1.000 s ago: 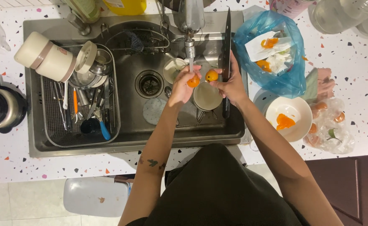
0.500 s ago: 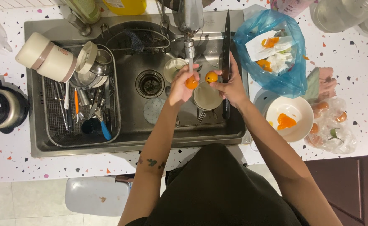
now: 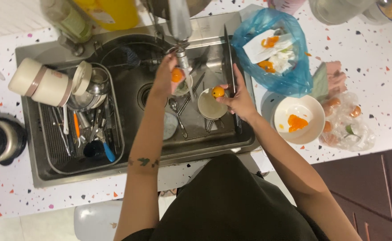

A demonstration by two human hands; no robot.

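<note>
a dish rack (image 3: pixel 53 147) sits in the sink's (image 3: pixel 133 165) left half, with a bowl (image 3: pixel 296 119) on the counter (image 3: pixel 379 67) to its right.

Both arms reach up from the lower frame twd the upper centre. Left forearm runs nearly straight up – small dark tattoo near the elbow – w/ the left hand (image 3: pixel 165 76) curled, fingers closed in a grip. Right arm comes in diagonally from lower right; right hand (image 3: pixel 238 98) just right of centre, fingertips pinched – wrist bent slightly left.
</note>
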